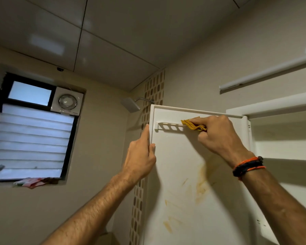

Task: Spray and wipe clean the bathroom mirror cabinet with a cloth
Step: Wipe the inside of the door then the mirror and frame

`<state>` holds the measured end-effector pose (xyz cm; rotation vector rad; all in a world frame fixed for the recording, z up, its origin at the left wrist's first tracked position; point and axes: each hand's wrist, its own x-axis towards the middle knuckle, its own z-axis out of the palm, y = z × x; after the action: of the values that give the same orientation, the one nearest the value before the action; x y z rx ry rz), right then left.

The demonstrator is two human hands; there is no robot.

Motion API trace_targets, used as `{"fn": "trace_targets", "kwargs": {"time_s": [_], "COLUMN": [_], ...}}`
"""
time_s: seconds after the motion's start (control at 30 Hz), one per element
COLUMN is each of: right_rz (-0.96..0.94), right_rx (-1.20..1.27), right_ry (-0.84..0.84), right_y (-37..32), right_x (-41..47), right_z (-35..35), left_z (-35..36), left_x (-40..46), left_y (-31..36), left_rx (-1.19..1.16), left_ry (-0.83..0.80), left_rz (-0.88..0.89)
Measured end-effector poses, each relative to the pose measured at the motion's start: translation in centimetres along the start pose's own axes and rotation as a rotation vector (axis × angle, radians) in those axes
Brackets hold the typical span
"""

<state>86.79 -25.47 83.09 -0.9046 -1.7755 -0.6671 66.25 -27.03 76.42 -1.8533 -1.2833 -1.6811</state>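
The white cabinet door stands swung open, its inner side facing me, with yellowish-brown stains across its middle and lower part. Near its top runs a small slotted rack. My right hand grips a folded yellow cloth and presses it against the right end of that rack. My left hand holds the door's left edge, thumb on the inner side and fingers behind. The open cabinet body with white shelves is at the right. No mirror surface or spray bottle is visible.
A louvred window with an exhaust fan sits on the left wall. A shower head juts out behind the door's top left corner. A white tube light hangs above the cabinet. Mosaic tile strip runs down the corner.
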Motion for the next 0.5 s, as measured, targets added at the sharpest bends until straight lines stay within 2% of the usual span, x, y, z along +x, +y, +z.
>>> {"fn": "trace_targets", "kwargs": {"time_s": [0.2,0.37,0.5], "right_rz": [-0.047,-0.215,-0.198], "right_rx": [-0.207,-0.218,-0.151], "right_ry": [-0.023,0.032,0.003], "right_y": [-3.8,-8.3,-6.7], "right_x": [1.5,1.8,1.2], "right_z": [0.3,2.2,1.8], "left_z": [0.3,0.4,0.2], "left_x": [-0.3,-0.3,-0.3], "left_y": [0.1,-0.2,-0.2], "left_rx": [-0.041,-0.032,-0.041], "left_ry": [0.041,0.065,0.029], "left_rz": [0.005,0.011,0.0]}}
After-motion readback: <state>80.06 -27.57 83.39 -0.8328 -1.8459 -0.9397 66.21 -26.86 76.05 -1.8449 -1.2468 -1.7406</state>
